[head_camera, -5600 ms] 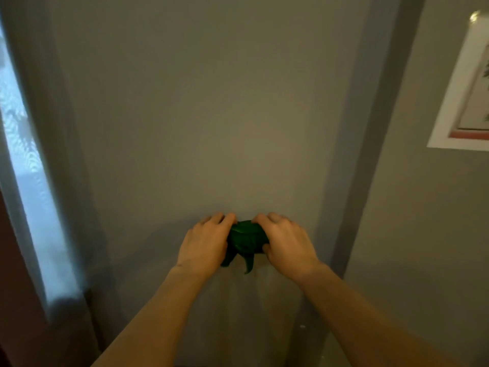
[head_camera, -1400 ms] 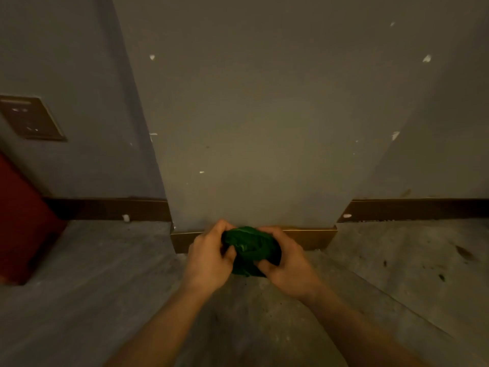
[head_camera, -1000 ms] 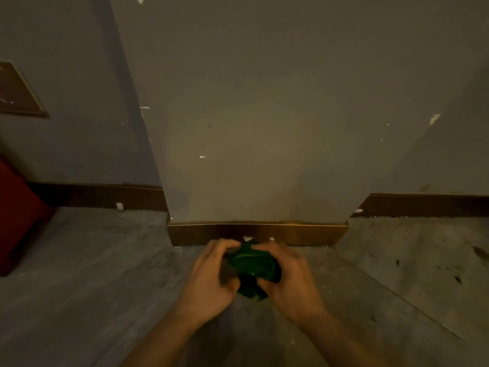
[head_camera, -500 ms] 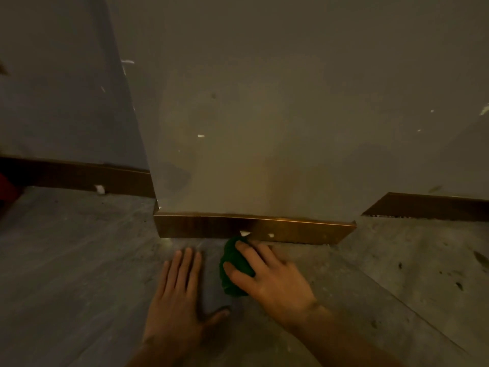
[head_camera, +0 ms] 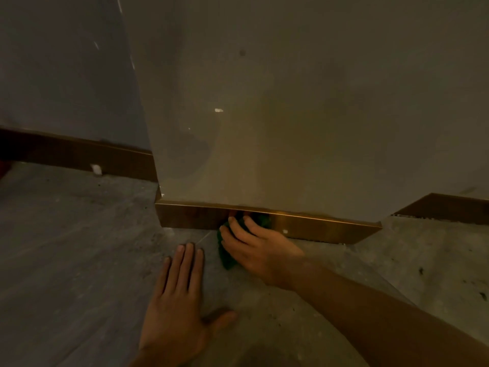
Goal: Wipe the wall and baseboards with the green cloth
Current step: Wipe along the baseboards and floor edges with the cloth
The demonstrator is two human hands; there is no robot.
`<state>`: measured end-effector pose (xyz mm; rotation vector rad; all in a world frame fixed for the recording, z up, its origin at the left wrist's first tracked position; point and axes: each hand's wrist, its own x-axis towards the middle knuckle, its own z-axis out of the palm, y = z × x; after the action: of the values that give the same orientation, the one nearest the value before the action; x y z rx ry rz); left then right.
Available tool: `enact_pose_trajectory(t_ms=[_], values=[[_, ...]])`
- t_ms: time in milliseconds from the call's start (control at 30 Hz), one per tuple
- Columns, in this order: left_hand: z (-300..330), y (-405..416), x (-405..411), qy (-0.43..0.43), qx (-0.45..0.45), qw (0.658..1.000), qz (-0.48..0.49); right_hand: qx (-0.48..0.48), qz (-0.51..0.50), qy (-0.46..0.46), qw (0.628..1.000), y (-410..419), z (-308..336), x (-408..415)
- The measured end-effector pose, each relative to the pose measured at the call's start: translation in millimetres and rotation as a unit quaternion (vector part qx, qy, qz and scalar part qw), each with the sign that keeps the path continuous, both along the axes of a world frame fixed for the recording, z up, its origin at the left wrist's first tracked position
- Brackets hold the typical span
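While the left hand (head_camera: 177,308) lay open and flat on the grey floor (head_camera: 66,247), the right hand (head_camera: 254,247) pressed the crumpled green cloth (head_camera: 225,256), apparently gripped, against the glossy brown baseboard (head_camera: 317,226).

Home interior, painted wall (head_camera: 304,102), wooden baseboard (head_camera: 317,226), tiled floor (head_camera: 66,247)

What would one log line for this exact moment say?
stage: baseboard wipe | right hand: presses green cloth against baseboard | left hand: flat on floor, empty | wall: untouched now
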<state>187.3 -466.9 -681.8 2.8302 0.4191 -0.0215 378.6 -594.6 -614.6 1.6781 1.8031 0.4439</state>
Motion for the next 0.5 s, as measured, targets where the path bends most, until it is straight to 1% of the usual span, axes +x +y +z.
enact_pose_trajectory(t_ms=[67,200,300,500], values=[[-1,1,-1,-0.001,0.000,1.000,-0.005,-0.016,0.005,-0.010,1.000,-6,0,5],[0,-1,-1,0.003,0.005,1.000,-0.012,-0.014,0.021,-0.049,0.998,-11,-1,5],[0,0,0,0.011,0.002,1.000,-0.005,-0.027,0.019,-0.052,0.998,-8,-2,3],[2,0,-2,0.013,0.000,1.000,0.004,-0.009,0.013,-0.053,0.998,-32,4,9]])
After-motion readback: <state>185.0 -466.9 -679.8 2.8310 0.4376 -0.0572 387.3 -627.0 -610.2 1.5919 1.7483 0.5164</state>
